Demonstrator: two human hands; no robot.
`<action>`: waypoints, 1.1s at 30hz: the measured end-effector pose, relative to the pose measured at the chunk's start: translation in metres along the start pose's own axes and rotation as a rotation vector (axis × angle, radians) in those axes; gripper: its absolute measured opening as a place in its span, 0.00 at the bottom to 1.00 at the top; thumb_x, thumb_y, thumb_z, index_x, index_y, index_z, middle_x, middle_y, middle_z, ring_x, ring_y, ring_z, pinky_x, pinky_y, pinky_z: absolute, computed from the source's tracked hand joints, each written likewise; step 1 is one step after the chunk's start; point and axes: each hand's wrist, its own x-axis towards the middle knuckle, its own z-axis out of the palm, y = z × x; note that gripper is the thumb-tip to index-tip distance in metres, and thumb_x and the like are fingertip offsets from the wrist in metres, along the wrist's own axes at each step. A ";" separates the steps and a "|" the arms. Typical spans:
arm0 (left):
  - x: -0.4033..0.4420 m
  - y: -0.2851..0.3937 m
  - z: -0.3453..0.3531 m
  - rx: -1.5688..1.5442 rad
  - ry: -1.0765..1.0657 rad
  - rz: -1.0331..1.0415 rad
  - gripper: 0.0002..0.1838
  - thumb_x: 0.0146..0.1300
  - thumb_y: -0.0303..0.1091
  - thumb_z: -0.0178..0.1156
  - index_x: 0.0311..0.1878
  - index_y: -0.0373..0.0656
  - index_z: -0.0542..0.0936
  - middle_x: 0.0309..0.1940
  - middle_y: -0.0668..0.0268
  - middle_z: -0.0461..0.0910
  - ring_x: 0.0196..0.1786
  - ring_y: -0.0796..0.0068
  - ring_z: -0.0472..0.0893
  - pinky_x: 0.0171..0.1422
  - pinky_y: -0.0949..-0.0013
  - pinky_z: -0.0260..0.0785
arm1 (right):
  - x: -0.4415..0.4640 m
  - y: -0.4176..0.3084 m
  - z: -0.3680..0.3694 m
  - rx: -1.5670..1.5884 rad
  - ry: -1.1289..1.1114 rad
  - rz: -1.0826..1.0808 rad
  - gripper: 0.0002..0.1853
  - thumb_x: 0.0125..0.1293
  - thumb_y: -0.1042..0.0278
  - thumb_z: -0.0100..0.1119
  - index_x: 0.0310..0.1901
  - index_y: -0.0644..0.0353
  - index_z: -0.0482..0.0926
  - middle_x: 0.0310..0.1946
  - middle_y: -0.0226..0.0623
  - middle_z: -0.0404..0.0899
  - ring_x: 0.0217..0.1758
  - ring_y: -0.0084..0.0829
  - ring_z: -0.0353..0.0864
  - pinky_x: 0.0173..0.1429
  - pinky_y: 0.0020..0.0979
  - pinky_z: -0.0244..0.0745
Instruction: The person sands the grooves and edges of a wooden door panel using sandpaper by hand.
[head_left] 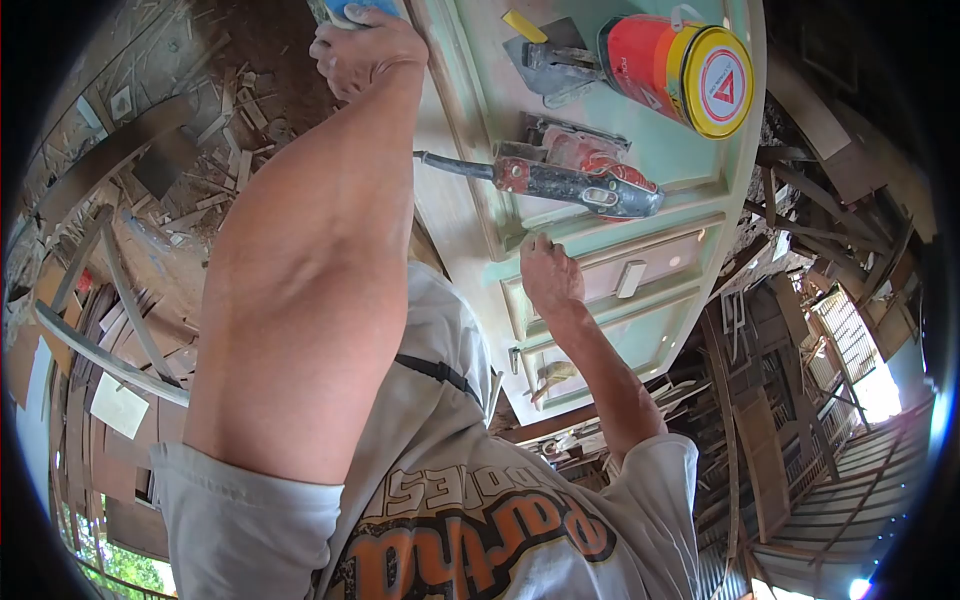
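My left hand (370,50) is at the top of the view, its fingers closed around a blue object (357,9) at the door's long edge. The frame cuts that object off, so its kind is unclear. My right hand (553,277) rests with curled fingers on the frame of a pale green panelled door (480,215). Whether it holds anything is hidden. Close to it lies a red and black power sander (580,180) with a dark cord. Farther up are a red can with a yellow lid (720,82) and a putty knife (550,55).
A small pale block (630,279) and a brush-like item (555,374) lie on the door's lower panels. Wood scraps (240,120) litter the ground at left. A curved wooden frame (110,345) stands there. Stacked boards (765,450) are at right.
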 end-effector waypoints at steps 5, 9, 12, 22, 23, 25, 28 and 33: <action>-0.002 0.000 -0.012 0.017 -0.072 0.022 0.26 0.85 0.54 0.49 0.66 0.40 0.80 0.66 0.46 0.81 0.65 0.41 0.83 0.69 0.40 0.79 | 0.006 -0.013 0.005 0.402 0.006 0.139 0.08 0.71 0.73 0.58 0.47 0.61 0.85 0.47 0.59 0.88 0.49 0.61 0.92 0.54 0.55 0.90; 0.001 -0.002 0.003 -0.034 -0.050 -0.027 0.29 0.77 0.55 0.53 0.64 0.39 0.80 0.61 0.51 0.80 0.62 0.47 0.84 0.63 0.44 0.80 | 0.013 -0.016 0.009 0.671 0.081 0.177 0.09 0.70 0.74 0.55 0.43 0.61 0.85 0.39 0.64 0.89 0.46 0.70 0.89 0.52 0.62 0.84; -0.001 -0.008 0.007 -0.015 0.005 -0.038 0.31 0.70 0.56 0.58 0.62 0.38 0.80 0.56 0.55 0.80 0.57 0.53 0.86 0.57 0.48 0.81 | 0.020 -0.015 0.029 0.861 0.245 0.192 0.05 0.72 0.76 0.57 0.38 0.66 0.80 0.32 0.59 0.83 0.37 0.68 0.83 0.42 0.55 0.78; -0.003 0.006 -0.014 -0.001 -0.097 -0.012 0.28 0.86 0.54 0.47 0.67 0.39 0.79 0.66 0.44 0.80 0.66 0.40 0.83 0.70 0.41 0.77 | 0.009 -0.018 0.042 0.927 0.460 0.163 0.10 0.72 0.77 0.60 0.50 0.61 0.87 0.34 0.46 0.87 0.39 0.46 0.93 0.42 0.47 0.86; -0.004 0.005 -0.014 0.000 -0.096 -0.012 0.28 0.86 0.54 0.47 0.67 0.39 0.79 0.66 0.44 0.80 0.66 0.40 0.83 0.70 0.41 0.77 | 0.001 -0.005 0.030 0.718 0.350 0.052 0.09 0.72 0.75 0.61 0.51 0.59 0.86 0.37 0.46 0.86 0.41 0.47 0.93 0.45 0.47 0.87; -0.002 0.004 -0.012 0.008 -0.090 -0.003 0.28 0.86 0.54 0.47 0.67 0.39 0.79 0.66 0.45 0.80 0.66 0.39 0.83 0.71 0.40 0.77 | -0.002 0.004 0.011 0.507 0.243 -0.066 0.09 0.73 0.74 0.63 0.53 0.57 0.84 0.40 0.45 0.85 0.44 0.48 0.93 0.49 0.47 0.89; 0.000 -0.001 -0.006 0.001 -0.067 0.023 0.27 0.86 0.54 0.47 0.67 0.40 0.79 0.67 0.45 0.79 0.66 0.40 0.83 0.71 0.40 0.78 | 0.009 0.010 0.000 0.084 0.024 -0.164 0.11 0.74 0.72 0.59 0.54 0.59 0.85 0.49 0.48 0.87 0.45 0.47 0.95 0.49 0.49 0.91; -0.003 0.000 -0.010 0.026 -0.083 0.006 0.27 0.86 0.53 0.48 0.68 0.40 0.79 0.67 0.46 0.80 0.66 0.41 0.84 0.71 0.41 0.79 | 0.000 0.034 0.007 0.119 0.075 0.043 0.10 0.75 0.72 0.56 0.52 0.60 0.83 0.51 0.49 0.87 0.45 0.51 0.94 0.49 0.50 0.92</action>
